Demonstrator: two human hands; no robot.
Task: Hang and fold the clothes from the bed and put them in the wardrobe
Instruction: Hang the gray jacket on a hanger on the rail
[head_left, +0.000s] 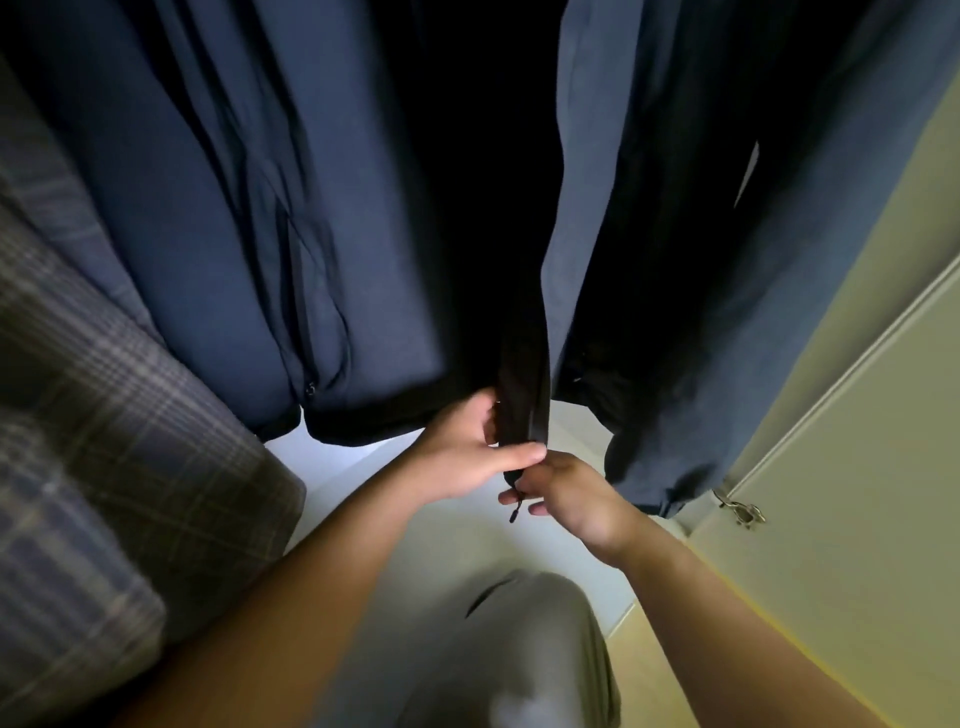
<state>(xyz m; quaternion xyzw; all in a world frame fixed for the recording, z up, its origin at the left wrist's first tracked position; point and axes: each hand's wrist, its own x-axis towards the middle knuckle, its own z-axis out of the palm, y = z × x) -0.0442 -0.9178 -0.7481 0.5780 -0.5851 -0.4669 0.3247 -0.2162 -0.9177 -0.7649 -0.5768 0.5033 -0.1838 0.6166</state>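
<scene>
Clothes hang dark & blue inside the wardrobe (852, 519). My left hand (467, 452) grips the bottom edge of the black jacket (524, 364), my right hand (571, 499) pinches its zip pull (514, 512). Checked bedding (104, 415) is on my left w/ pale floor (415, 545) under me. Blue jacket (234, 234) hangs beside it.

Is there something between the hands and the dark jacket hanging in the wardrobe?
Nothing visible. The left hand already grips the jacket's black front edge near the hem, and the right hand pinches the zipper pull just below.
</scene>
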